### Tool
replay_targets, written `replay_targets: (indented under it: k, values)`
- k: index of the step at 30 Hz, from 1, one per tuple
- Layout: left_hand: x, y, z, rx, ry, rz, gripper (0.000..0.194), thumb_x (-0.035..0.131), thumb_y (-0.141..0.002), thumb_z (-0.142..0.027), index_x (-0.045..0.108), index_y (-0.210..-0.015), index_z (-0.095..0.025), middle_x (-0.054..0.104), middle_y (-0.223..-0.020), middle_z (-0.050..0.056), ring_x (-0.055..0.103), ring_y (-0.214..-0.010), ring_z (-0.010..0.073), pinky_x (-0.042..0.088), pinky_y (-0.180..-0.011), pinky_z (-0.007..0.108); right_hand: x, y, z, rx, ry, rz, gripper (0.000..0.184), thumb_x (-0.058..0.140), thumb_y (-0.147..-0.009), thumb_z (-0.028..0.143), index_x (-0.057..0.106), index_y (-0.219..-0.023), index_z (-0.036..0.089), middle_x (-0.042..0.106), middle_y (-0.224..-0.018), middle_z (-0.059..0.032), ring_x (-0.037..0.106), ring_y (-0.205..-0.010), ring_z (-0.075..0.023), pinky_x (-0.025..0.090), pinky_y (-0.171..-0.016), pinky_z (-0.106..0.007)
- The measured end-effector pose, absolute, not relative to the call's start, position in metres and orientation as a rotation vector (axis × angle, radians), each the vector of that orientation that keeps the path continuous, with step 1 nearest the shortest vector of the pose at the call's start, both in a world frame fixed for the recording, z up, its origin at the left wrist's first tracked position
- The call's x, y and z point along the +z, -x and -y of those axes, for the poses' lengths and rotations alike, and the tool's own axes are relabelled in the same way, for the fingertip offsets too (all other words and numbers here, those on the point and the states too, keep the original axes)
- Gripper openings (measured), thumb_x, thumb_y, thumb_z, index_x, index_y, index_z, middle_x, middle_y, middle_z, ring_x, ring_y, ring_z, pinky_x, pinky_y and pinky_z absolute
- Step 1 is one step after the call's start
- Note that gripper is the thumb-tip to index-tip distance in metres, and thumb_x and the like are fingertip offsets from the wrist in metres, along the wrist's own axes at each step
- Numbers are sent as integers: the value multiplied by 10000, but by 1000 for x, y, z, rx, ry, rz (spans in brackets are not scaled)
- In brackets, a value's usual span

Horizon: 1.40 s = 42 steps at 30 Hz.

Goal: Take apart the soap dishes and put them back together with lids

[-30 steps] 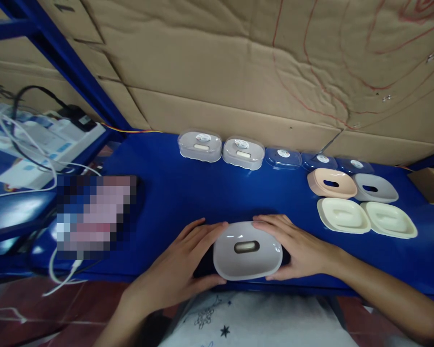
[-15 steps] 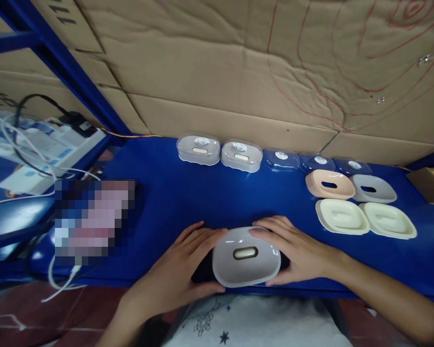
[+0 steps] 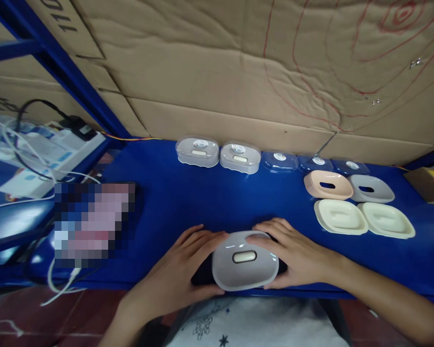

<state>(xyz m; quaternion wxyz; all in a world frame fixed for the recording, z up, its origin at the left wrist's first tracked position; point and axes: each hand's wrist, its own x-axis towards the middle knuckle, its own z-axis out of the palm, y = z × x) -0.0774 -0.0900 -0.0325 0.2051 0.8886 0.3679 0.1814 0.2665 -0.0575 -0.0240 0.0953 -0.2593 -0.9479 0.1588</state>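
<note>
A grey oval soap dish [image 3: 224, 270] with a cream-coloured raised bar showing through its slot sits at the table's front edge. My left hand [image 3: 193, 260] grips its left end, thumb at the near side and fingers at the far side. Around its right end my right hand [image 3: 287, 253] is closed, with a finger over the far rim and the thumb at the near side. The underside of the dish is hidden.
Two grey soap dishes under clear lids [image 3: 197, 153] stand along the back, beside several loose clear lids [image 3: 280, 162]. At right are a peach dish [image 3: 313, 185], a grey dish [image 3: 381, 190] and two cream trays [image 3: 342, 226]. A pixelated phone [image 3: 97, 221] and cables lie left.
The view has shifted slightly. Both hands keep their hold on the grey soap dish, which looks tilted a little differently; the other dishes and lids stay in place.
</note>
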Motion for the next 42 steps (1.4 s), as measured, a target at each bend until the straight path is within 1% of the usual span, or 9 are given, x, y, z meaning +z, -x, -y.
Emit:
replay_targets:
  k: [5,7,11,17,23,27,33,38,42]
  values:
    - [-31,77,91,464,-2432,-1072,949,930,-845,-451,425,-1641,-334,650,-1568,64,588,-1468,361,455,-1268,624,-16,-273,51,609,777,2842,1005,815,-865,690,412,-1686,274,447,-1709,-191,450,-1534,-391,410,-1229,-573]
    - [-31,77,92,446,-2412,-1104,929,910,-865,-441,425,-1653,-348,629,-1598,58,564,-1493,369,471,-1259,621,-7,-280,40,590,869,2812,951,732,-952,663,321,-1727,294,412,-1746,-174,436,-1570,-367,426,-1232,-552]
    - [-34,79,95,429,-2422,-1161,930,853,-929,-418,342,-1706,-372,535,-1696,56,526,-1537,375,486,-1250,628,8,-300,-9,92,1372,2646,703,464,-1112,534,290,-1737,263,373,-1773,-190,411,-1603,-398,365,-1268,-646]
    - [-40,82,96,429,-2491,-1179,862,805,-971,-309,364,-1702,-426,479,-1738,28,550,-1527,359,529,-1221,605,13,-320,-104,-309,1845,2542,768,490,-1058,520,348,-1694,114,412,-1730,-275,405,-1597,-453,349,-1249,-648]
    - [-44,83,96,407,-2508,-1190,853,825,-960,-316,395,-1687,-437,462,-1748,19,546,-1532,368,542,-1201,633,9,-310,-99,-281,1810,2612,562,570,-1029,516,629,-1440,138,704,-1382,-232,658,-1296,-416,472,-1128,-582]
    - [-47,85,96,429,-2511,-1199,885,841,-934,-287,401,-1683,-456,480,-1737,11,565,-1516,370,563,-1183,618,-6,-311,-63,-182,1698,2545,616,623,-997,626,599,-1439,197,630,-1446,-194,686,-1210,-385,532,-1071,-566]
    - [-58,89,91,501,-2570,-1156,963,881,-886,-343,376,-1695,-472,528,-1702,12,630,-1457,366,595,-1163,563,-22,-313,-36,149,1527,2316,538,712,-960,505,549,-1403,247,598,-1447,-159,654,-1332,-365,558,-1116,-581]
    - [-65,89,89,550,-2514,-1190,1161,913,-826,-316,222,-1746,-475,576,-1665,30,648,-1435,378,609,-1149,557,-7,-302,-2,190,1338,2249,563,731,-957,442,480,-1438,290,509,-1576,-165,563,-1474,-361,508,-1202,-604]
    - [-64,85,93,562,-2422,-1294,1278,924,-779,-272,131,-1760,-472,603,-1640,58,654,-1419,406,632,-1110,575,2,-290,37,229,1262,2278,729,766,-930,446,408,-1551,316,471,-1635,-175,537,-1512,-377,549,-1176,-578]
